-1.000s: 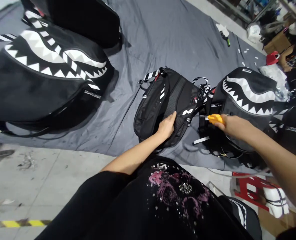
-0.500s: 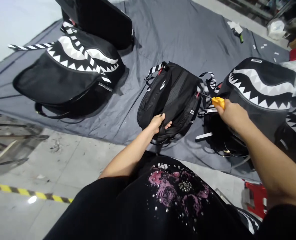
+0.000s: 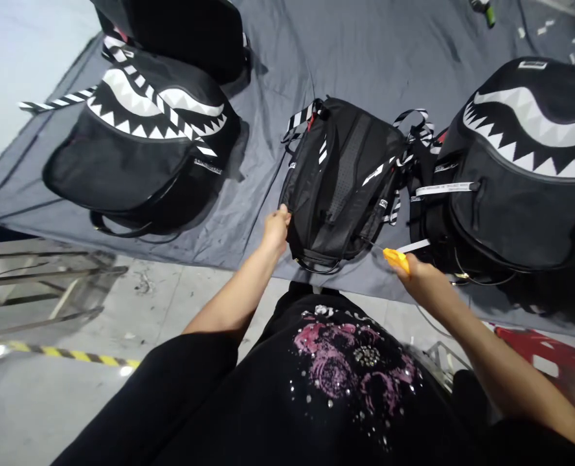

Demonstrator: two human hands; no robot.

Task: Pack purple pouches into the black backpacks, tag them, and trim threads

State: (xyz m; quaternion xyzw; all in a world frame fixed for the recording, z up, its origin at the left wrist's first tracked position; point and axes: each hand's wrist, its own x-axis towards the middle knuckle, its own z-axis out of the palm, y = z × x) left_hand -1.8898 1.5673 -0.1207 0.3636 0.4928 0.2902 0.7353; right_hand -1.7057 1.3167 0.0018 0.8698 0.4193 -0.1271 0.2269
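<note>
A small black backpack [image 3: 340,181] with black-and-white striped straps lies on the grey cloth in front of me. My left hand [image 3: 276,228] is closed on the left lower edge of this backpack. In my right hand [image 3: 414,272] is a tool with a yellow handle [image 3: 396,259]. Its thin metal shaft points left and reaches the backpack's lower right side; the tip is too small to make out against the black fabric.
A backpack with a shark-mouth print [image 3: 136,149] lies at the left, a black one [image 3: 185,39] behind it. Another shark-mouth backpack [image 3: 525,213] stands close at the right. The grey cloth [image 3: 365,45] covers the table. A red stool [image 3: 535,346] is at lower right.
My left hand has moved from the backpack's lower front to its left edge. My right hand has brought the yellow-handled tool down from the upper right strap to the lower right side.
</note>
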